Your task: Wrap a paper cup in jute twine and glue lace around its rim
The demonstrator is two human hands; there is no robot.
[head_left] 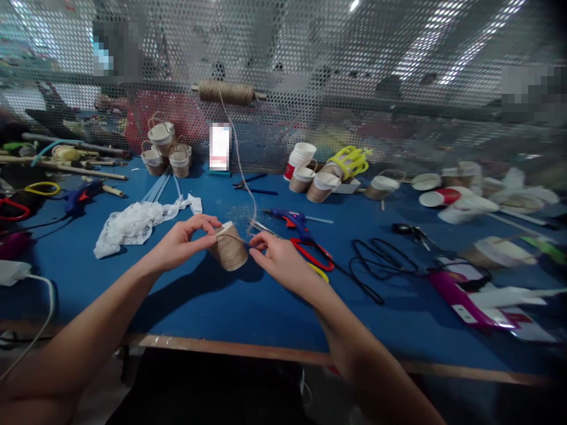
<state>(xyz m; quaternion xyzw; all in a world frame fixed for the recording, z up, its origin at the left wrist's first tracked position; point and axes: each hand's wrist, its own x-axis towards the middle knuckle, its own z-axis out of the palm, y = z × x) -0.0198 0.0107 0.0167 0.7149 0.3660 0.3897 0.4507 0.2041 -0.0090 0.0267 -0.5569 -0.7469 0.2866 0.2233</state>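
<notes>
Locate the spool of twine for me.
The spool of twine sits high in the head view, slightly left of centre, in front of the mesh panel and above the lit screen, beyond the cup in the left hand.

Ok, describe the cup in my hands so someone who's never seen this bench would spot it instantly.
On the blue table, look between the left hand and the right hand. There, a tilted cup is wrapped in brown twine. Other wrapped cups sit farther back or to the right; only this one is held in fingers.
</notes>
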